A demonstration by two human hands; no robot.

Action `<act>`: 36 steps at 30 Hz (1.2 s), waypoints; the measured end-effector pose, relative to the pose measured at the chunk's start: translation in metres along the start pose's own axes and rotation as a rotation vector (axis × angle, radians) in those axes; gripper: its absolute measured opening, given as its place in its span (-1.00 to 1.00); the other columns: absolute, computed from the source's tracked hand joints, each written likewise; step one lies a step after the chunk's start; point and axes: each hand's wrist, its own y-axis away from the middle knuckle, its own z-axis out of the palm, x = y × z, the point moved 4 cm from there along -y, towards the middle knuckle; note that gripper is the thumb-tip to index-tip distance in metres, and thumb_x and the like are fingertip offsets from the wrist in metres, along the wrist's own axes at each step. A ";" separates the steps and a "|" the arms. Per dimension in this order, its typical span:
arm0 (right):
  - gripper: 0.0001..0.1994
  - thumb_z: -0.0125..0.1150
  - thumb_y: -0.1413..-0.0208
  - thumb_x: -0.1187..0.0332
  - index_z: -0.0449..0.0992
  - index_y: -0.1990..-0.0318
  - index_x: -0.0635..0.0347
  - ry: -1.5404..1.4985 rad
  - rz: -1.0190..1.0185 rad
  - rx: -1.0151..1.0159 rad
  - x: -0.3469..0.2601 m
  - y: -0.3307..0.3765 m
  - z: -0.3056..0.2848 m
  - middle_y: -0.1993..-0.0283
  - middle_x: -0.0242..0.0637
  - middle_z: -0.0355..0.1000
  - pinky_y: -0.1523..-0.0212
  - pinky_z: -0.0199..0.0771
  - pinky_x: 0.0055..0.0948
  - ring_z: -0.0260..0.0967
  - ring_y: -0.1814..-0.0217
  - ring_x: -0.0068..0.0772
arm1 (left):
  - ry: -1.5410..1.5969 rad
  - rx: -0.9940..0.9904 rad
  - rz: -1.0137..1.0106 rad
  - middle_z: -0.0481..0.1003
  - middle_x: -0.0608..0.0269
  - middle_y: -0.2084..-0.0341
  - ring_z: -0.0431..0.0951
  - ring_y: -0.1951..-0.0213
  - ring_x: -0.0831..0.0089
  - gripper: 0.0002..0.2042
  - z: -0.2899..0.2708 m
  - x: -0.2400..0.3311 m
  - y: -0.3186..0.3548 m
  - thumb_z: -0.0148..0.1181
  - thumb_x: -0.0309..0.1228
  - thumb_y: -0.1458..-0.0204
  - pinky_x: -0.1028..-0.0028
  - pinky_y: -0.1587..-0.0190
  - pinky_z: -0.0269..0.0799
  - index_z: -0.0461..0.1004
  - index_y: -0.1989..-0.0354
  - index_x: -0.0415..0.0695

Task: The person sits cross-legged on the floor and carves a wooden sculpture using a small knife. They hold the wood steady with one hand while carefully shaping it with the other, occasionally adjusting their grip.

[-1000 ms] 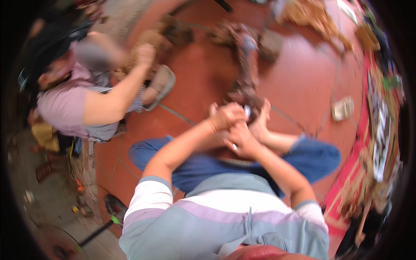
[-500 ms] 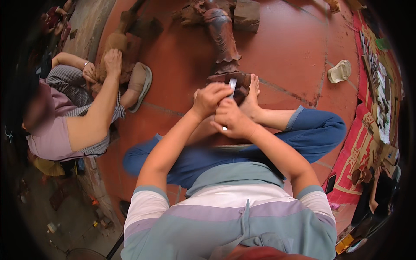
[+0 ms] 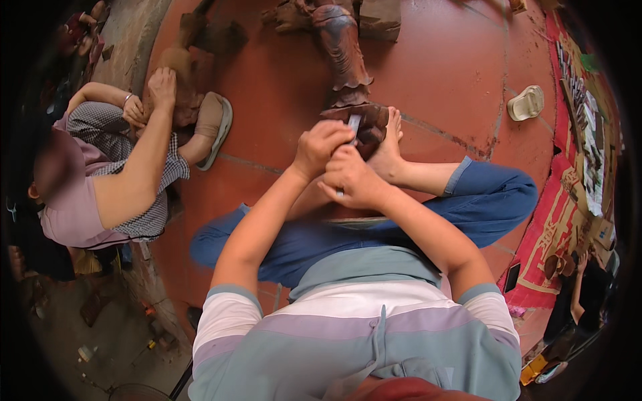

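Note:
A carved, dark reddish-brown wooden piece (image 3: 342, 53) stretches away from me across the floor, its near end beside my bare foot. My right hand (image 3: 354, 179) is closed round the near part of a chisel (image 3: 354, 122), a bit of which shows below the fist. Farther along the tool, my left hand (image 3: 321, 147) is closed with its fingers against the flat metal blade. Past both hands the blade's tip meets or hovers over the near end of the wood; contact cannot be made out. Most of the handle is hidden in my fist.
On the left another person (image 3: 127, 180) sits with hands on a brown wooden piece (image 3: 180, 63). A wooden block (image 3: 380, 20) lies at the far end. A beige slipper (image 3: 525, 103) rests at the right, near a red mat (image 3: 542, 234) and a row of tools (image 3: 572, 100).
My hands and the chisel have shifted slightly away from me and to the left, along the wood's near end. The other person's raised hand has moved slightly left.

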 end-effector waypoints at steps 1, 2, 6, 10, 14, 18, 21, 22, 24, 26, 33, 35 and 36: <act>-0.80 0.24 0.08 0.36 0.42 0.67 0.13 0.012 0.008 0.029 0.005 -0.005 0.000 0.56 -0.34 0.33 0.11 0.19 -0.27 0.28 0.34 -0.30 | -0.018 -0.008 -0.008 0.56 0.25 0.30 0.58 0.21 0.23 -0.79 0.003 -0.005 -0.008 0.34 -0.46 0.22 0.35 0.25 0.55 0.58 0.33 -0.08; -0.81 0.24 0.09 0.36 0.43 0.66 0.12 0.025 0.017 0.059 0.009 -0.007 0.002 0.56 -0.35 0.34 0.12 0.19 -0.28 0.28 0.35 -0.30 | -0.036 -0.015 -0.015 0.56 0.25 0.29 0.58 0.23 0.23 -0.79 0.003 -0.007 -0.012 0.34 -0.47 0.21 0.36 0.25 0.55 0.58 0.32 -0.09; -0.82 0.25 0.16 0.35 0.45 0.71 0.09 0.032 0.000 -0.100 0.011 0.018 0.038 0.62 -0.37 0.36 0.10 0.21 -0.26 0.30 0.37 -0.32 | -0.128 -0.098 0.057 0.57 0.32 0.27 0.57 0.20 0.32 -0.73 0.014 -0.019 0.034 0.38 -0.43 0.23 0.34 0.16 0.52 0.58 0.27 -0.01; -0.85 0.23 0.20 0.39 0.45 0.71 0.11 -0.007 0.055 -0.027 0.002 0.007 0.032 0.61 -0.35 0.36 0.10 0.22 -0.25 0.31 0.39 -0.32 | -0.079 -0.117 0.079 0.58 0.31 0.27 0.57 0.19 0.29 -0.70 0.006 -0.012 0.029 0.39 -0.49 0.28 0.36 0.12 0.52 0.59 0.27 -0.03; -0.80 0.28 0.18 0.42 0.37 0.69 0.13 -0.016 0.049 0.155 0.015 -0.008 0.012 0.58 -0.33 0.30 0.12 0.19 -0.20 0.27 0.37 -0.26 | -0.022 0.026 -0.002 0.57 0.38 0.28 0.56 0.21 0.35 -0.78 0.004 -0.014 -0.006 0.30 -0.38 0.23 0.52 0.37 0.48 0.61 0.32 0.07; -0.81 0.24 0.16 0.40 0.41 0.71 0.14 -0.122 0.077 -0.016 0.004 0.027 0.026 0.61 -0.31 0.30 0.10 0.22 -0.22 0.26 0.39 -0.27 | -0.180 -0.158 0.067 0.57 0.48 0.28 0.56 0.20 0.46 -0.84 0.017 -0.009 0.044 0.31 -0.31 0.16 0.04 0.04 0.22 0.60 0.34 0.14; -0.82 0.23 0.16 0.41 0.40 0.70 0.14 -0.113 0.009 -0.046 -0.008 0.022 0.014 0.60 -0.30 0.30 0.09 0.23 -0.23 0.26 0.38 -0.27 | -0.032 -0.107 -0.002 0.56 0.35 0.27 0.56 0.16 0.37 -0.78 0.007 0.000 0.039 0.31 -0.42 0.20 0.18 -0.02 0.27 0.60 0.30 0.01; -0.82 0.23 0.16 0.41 0.40 0.70 0.14 -0.114 0.003 -0.017 -0.009 0.013 0.008 0.59 -0.31 0.31 0.09 0.23 -0.24 0.26 0.37 -0.27 | 0.019 -0.086 -0.028 0.55 0.26 0.25 0.56 0.14 0.30 -0.75 -0.001 0.005 0.031 0.31 -0.51 0.21 0.35 -0.02 0.39 0.60 0.27 -0.09; -0.81 0.23 0.15 0.42 0.39 0.69 0.13 -0.095 -0.065 0.023 -0.002 -0.001 0.003 0.58 -0.32 0.31 0.08 0.22 -0.25 0.25 0.35 -0.28 | 0.046 -0.020 -0.057 0.53 0.14 0.19 0.53 0.03 0.16 -0.71 -0.008 0.003 0.010 0.29 -0.57 0.21 0.30 -0.03 0.49 0.58 0.21 -0.17; -0.80 0.24 0.14 0.42 0.38 0.70 0.12 -0.157 -0.038 0.074 0.013 -0.006 0.005 0.58 -0.33 0.30 0.09 0.21 -0.26 0.24 0.36 -0.27 | 0.110 -0.002 -0.132 0.54 0.13 0.20 0.53 0.01 0.13 -0.71 -0.007 -0.007 0.010 0.30 -0.57 0.21 0.31 -0.03 0.49 0.57 0.22 -0.18; -0.80 0.23 0.13 0.41 0.38 0.70 0.12 -0.242 -0.040 -0.062 0.011 0.017 0.022 0.56 -0.30 0.32 0.06 0.23 -0.24 0.24 0.38 -0.23 | -0.014 -0.115 -0.062 0.56 0.13 0.23 0.56 0.05 0.19 -0.82 0.001 -0.006 0.040 0.26 -0.50 0.12 0.20 -0.04 0.41 0.56 0.29 -0.17; -0.82 0.23 0.12 0.41 0.39 0.67 0.12 -0.197 -0.104 0.023 0.011 0.001 0.002 0.55 -0.28 0.32 0.08 0.23 -0.23 0.24 0.38 -0.20 | 0.058 -0.048 -0.040 0.54 0.02 0.18 0.54 0.03 0.10 -0.74 -0.012 0.003 0.011 0.23 -0.53 0.15 0.29 0.02 0.50 0.54 0.21 -0.21; -0.82 0.23 0.12 0.41 0.39 0.67 0.12 -0.184 -0.137 0.047 0.015 -0.006 -0.004 0.54 -0.28 0.33 0.08 0.23 -0.23 0.23 0.38 -0.20 | 0.041 -0.048 -0.052 0.53 -0.01 0.15 0.53 0.01 0.08 -0.72 -0.015 0.001 -0.004 0.24 -0.53 0.16 0.31 0.00 0.50 0.54 0.19 -0.22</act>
